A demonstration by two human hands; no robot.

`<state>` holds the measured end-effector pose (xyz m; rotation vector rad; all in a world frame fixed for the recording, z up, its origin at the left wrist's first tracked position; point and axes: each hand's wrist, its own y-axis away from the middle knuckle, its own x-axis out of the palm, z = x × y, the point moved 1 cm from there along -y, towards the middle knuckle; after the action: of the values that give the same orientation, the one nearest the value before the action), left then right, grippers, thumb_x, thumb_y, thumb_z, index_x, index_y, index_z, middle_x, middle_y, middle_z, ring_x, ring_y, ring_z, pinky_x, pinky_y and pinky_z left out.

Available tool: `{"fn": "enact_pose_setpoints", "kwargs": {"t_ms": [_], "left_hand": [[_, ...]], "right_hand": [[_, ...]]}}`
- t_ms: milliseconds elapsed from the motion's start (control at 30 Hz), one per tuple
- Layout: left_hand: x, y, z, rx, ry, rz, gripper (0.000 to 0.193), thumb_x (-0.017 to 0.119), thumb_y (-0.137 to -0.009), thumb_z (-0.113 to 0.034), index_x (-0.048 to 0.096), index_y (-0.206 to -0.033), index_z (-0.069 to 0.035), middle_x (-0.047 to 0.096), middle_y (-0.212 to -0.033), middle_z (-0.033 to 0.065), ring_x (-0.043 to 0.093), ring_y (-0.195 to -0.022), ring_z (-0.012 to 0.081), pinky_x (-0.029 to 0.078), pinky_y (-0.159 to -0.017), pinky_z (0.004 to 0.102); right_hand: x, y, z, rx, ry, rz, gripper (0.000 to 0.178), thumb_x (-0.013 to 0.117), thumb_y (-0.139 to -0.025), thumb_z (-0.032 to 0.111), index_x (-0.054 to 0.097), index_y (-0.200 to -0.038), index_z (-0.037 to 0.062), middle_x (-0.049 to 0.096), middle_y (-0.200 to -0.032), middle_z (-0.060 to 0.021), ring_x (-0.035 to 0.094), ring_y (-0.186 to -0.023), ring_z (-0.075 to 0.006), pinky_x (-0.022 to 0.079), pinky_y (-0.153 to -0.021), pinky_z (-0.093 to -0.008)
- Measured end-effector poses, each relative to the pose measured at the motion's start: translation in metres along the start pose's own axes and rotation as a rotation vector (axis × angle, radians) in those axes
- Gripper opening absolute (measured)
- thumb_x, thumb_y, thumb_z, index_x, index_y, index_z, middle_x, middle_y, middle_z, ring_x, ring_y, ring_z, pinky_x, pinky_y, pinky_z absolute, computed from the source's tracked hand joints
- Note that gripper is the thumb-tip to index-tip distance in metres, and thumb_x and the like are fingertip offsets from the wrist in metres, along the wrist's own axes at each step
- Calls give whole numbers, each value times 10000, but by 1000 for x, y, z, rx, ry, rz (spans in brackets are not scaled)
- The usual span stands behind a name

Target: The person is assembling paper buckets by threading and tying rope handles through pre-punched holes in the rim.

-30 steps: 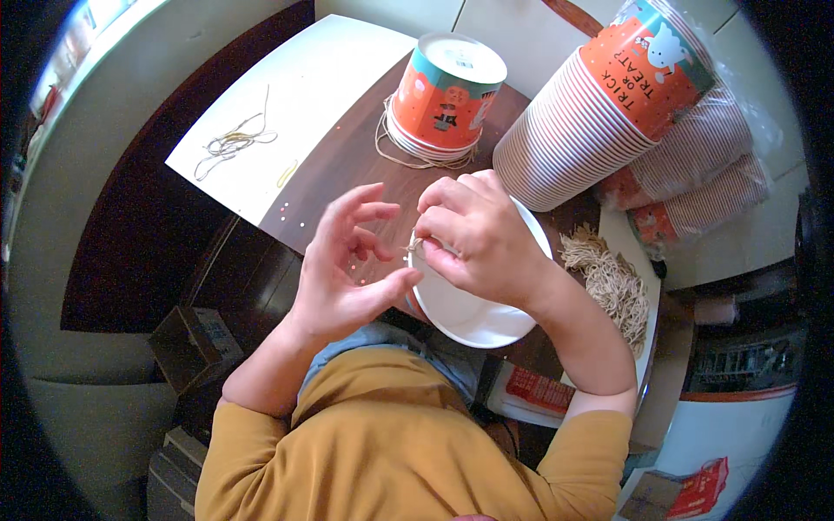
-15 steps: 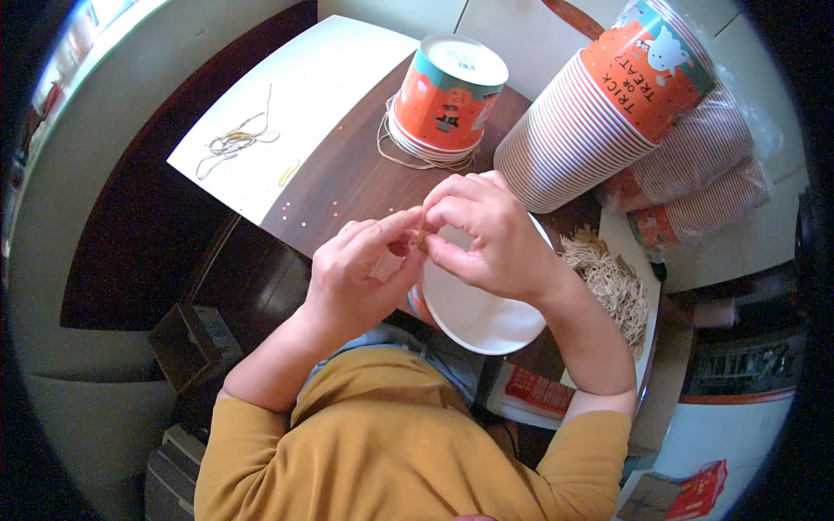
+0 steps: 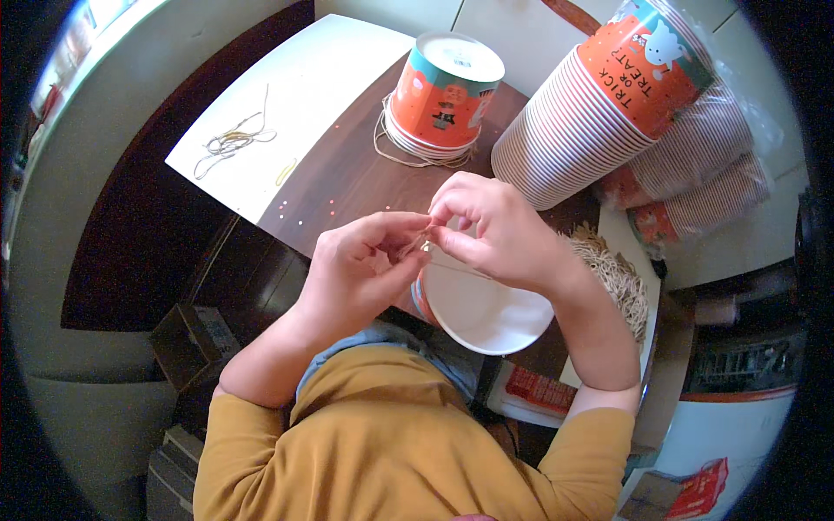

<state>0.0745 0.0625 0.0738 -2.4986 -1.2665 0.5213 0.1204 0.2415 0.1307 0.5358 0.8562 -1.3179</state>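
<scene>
My left hand [image 3: 347, 265] and my right hand [image 3: 499, 233] meet above an open paper bucket [image 3: 495, 317], thumbs and fingertips pinched together. Between them is the end of a thin beige cord [image 3: 465, 271], whose strand runs rightward over the bucket's mouth. The fingers partly cover the cord end, so its knot or tip is hard to make out. White inside and orange and teal outside, the bucket tilts its mouth up toward me, close to my lap. A bundle of beige cords [image 3: 615, 282] lies beside my right forearm.
Upside-down printed buckets [image 3: 441, 108] stand at the table's far side with cord around their rims. To their right leans a tall nested bucket stack [image 3: 565, 130], with plastic-wrapped stacks [image 3: 695, 165] behind. Loose cords [image 3: 230, 143] lie on the white board [image 3: 304, 78] at left.
Both hands still pinch the cord. The right fingers have bent in and shifted slightly, and a strand now shows across the bucket's mouth.
</scene>
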Motion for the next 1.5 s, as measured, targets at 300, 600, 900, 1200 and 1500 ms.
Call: {"fn": "enact_pose_setpoints", "kwargs": {"t_ms": [300,600,900,1200,1500], "left_hand": [[-11,-12,-10,-338,688,167,281,651,-873,-34,588,-1132,54,661,-1006,90,632,-906,103,522,-811,234],[-20,-46,-16,-92,204,435,364,693,-845,-232,649,-1100,25,539,-829,37,512,-799,97,404,-661,235],[9,-50,-15,-497,377,704,240,656,-892,-150,650,-1016,56,681,-864,80,644,-787,109,523,-726,245],[16,-43,-11,-537,612,557,252,609,-922,-176,648,-1024,51,688,-901,117,675,-819,170,553,-739,288],[11,-40,-12,-537,595,468,263,585,-941,-186,641,-1046,49,684,-904,110,673,-816,163,554,-746,280]], "right_hand": [[-8,42,46,85,-206,-65,541,738,-767,221,516,-1205,-6,620,-1003,-186,638,-844,-243,508,-728,-350],[-41,30,30,266,-423,84,124,654,-879,129,636,-873,7,614,-793,16,539,-759,-42,440,-672,-210],[-60,-2,-14,172,-258,225,175,688,-827,162,646,-826,-7,605,-760,-16,542,-724,-74,445,-656,-238],[-41,21,-2,-104,292,-411,148,681,-785,102,634,-886,4,597,-890,-117,592,-849,-269,467,-764,-335],[16,67,11,83,145,-547,129,708,-737,166,643,-821,93,604,-836,-53,573,-826,-260,413,-782,-396]]}}
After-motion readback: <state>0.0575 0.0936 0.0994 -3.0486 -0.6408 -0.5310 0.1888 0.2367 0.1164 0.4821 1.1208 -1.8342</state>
